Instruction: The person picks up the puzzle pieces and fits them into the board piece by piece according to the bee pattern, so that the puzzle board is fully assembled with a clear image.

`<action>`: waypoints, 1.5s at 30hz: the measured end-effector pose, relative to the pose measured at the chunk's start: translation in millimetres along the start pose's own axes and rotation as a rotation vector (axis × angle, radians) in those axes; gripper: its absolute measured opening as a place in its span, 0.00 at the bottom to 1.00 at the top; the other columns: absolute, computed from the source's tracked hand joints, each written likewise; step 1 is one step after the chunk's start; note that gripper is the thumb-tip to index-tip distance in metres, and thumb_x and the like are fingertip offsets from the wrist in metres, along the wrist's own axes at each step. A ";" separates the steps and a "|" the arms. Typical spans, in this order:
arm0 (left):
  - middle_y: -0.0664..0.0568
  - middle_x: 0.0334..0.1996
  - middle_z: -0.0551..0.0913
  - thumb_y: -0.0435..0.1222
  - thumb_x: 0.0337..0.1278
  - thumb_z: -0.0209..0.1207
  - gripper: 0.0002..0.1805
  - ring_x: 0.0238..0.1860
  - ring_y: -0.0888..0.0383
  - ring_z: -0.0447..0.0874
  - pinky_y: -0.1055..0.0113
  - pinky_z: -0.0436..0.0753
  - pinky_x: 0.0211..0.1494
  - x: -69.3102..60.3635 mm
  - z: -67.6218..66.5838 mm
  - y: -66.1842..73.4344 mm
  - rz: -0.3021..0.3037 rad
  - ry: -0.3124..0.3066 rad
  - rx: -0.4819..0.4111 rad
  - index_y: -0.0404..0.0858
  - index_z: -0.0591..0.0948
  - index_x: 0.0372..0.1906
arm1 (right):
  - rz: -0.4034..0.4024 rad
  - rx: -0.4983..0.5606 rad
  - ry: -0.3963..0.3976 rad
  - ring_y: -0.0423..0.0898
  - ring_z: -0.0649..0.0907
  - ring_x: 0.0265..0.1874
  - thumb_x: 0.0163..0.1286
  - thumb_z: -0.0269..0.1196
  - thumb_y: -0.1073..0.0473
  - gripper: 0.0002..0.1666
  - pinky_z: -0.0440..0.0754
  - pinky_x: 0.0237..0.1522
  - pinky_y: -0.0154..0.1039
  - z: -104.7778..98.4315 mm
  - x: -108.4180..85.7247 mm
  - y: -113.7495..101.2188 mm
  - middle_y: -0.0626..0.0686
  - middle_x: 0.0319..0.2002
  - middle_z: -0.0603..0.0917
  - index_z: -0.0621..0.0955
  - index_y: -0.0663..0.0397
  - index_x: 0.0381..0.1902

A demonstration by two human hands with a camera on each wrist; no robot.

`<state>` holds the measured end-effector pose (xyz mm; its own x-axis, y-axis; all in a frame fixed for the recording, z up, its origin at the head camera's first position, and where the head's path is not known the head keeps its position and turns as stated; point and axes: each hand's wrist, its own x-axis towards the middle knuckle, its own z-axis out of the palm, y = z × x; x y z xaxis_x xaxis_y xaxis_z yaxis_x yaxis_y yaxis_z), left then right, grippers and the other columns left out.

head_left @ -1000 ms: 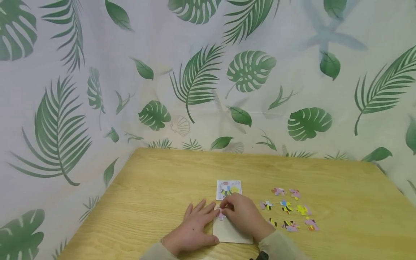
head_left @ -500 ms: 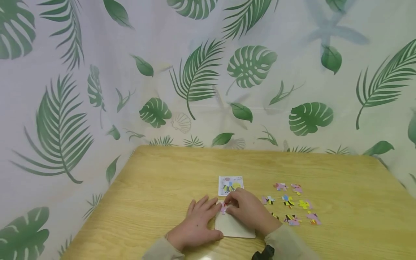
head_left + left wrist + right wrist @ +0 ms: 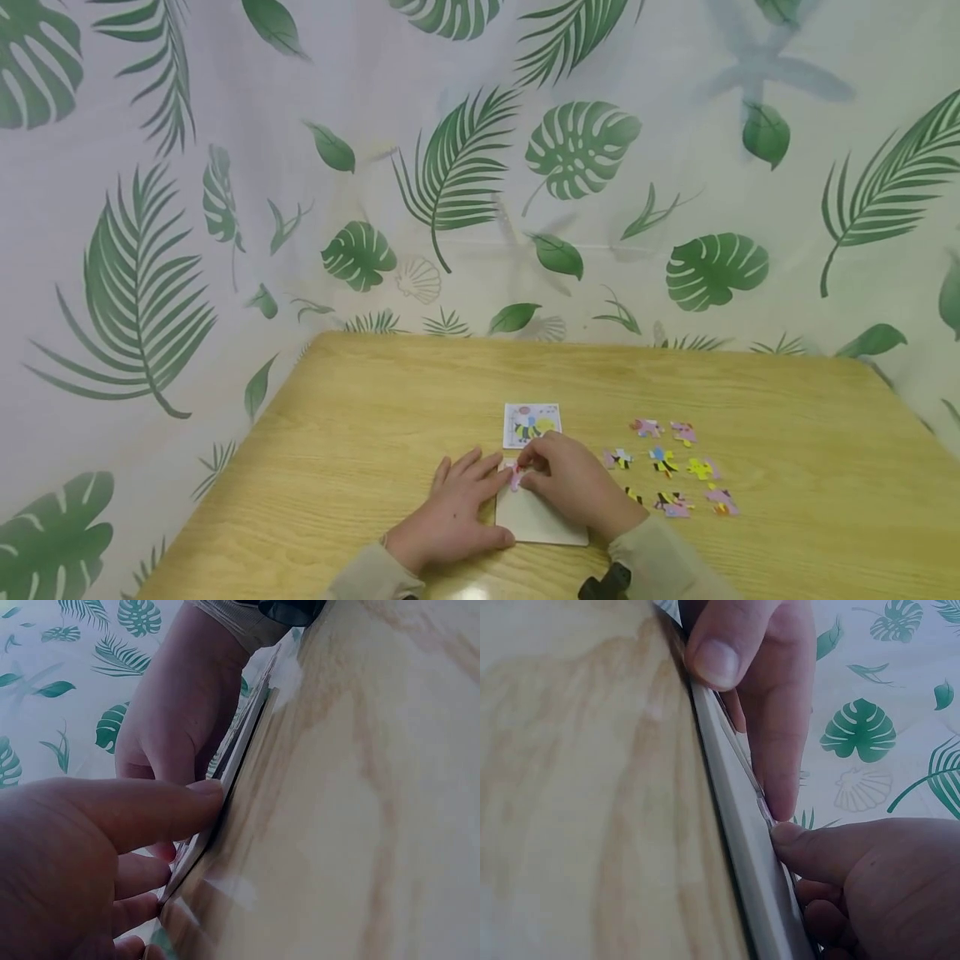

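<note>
In the head view a pink jigsaw piece (image 3: 515,478) lies at the upper left corner of a pale puzzle board (image 3: 542,521). My right hand (image 3: 577,483) pinches at this piece with thumb and forefinger, partly covering it. My left hand (image 3: 461,508) rests at the board's left side, fingers spread and fairly straight. Its thumb (image 3: 176,814) touches the board's edge in the left wrist view. From the right wrist, the right thumb (image 3: 810,847) sits close to a left fingertip above the board (image 3: 742,825); the piece is hard to make out there.
A card with a bee picture (image 3: 532,423) lies just beyond the board. Several loose jigsaw pieces (image 3: 663,461) are spread in rows to the right, some partly hidden by the right hand. The wooden table (image 3: 360,400) meets a leaf-print cloth (image 3: 480,167) behind.
The head view has shifted slightly, so the table contents appear a little higher. Both hands keep nearly the same place on the board, with small finger motion at the pink piece.
</note>
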<state>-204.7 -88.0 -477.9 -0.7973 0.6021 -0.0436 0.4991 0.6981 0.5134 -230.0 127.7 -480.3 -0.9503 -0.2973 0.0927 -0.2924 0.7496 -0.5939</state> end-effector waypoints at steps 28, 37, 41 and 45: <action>0.52 0.79 0.58 0.60 0.51 0.67 0.48 0.79 0.44 0.46 0.35 0.38 0.75 1.4 1.2 -0.6 -0.008 0.027 -0.006 0.45 0.68 0.76 | -0.002 -0.039 0.109 0.41 0.79 0.39 0.69 0.68 0.59 0.09 0.81 0.43 0.44 -53.5 -9.1 35.2 0.42 0.39 0.82 0.86 0.47 0.47; 0.53 0.79 0.58 0.59 0.52 0.68 0.48 0.79 0.46 0.46 0.36 0.38 0.76 -0.1 -0.4 0.7 -0.013 0.018 -0.009 0.46 0.67 0.77 | -0.032 -0.075 0.166 0.49 0.81 0.44 0.71 0.67 0.57 0.13 0.82 0.45 0.51 -76.4 -16.6 60.1 0.49 0.46 0.84 0.85 0.54 0.51; 0.52 0.78 0.59 0.59 0.52 0.68 0.47 0.79 0.45 0.46 0.36 0.38 0.75 0.1 -0.7 0.2 -0.010 0.021 -0.006 0.46 0.68 0.76 | -0.014 -0.080 0.184 0.55 0.83 0.47 0.71 0.65 0.57 0.16 0.84 0.46 0.54 -86.4 -18.6 70.8 0.55 0.49 0.83 0.85 0.57 0.53; 0.52 0.78 0.59 0.59 0.52 0.68 0.47 0.79 0.45 0.47 0.35 0.39 0.75 0.2 -0.8 -0.8 -0.002 0.029 -0.002 0.46 0.68 0.76 | 0.014 -0.094 0.201 0.62 0.80 0.51 0.72 0.65 0.57 0.18 0.82 0.48 0.58 -99.5 -22.0 81.5 0.60 0.52 0.82 0.84 0.59 0.55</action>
<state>-205.5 -88.7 -477.6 -0.8079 0.5889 -0.0199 0.4967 0.6988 0.5147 -243.6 254.2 -451.2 -0.9538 -0.1692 0.2482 -0.2786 0.8072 -0.5204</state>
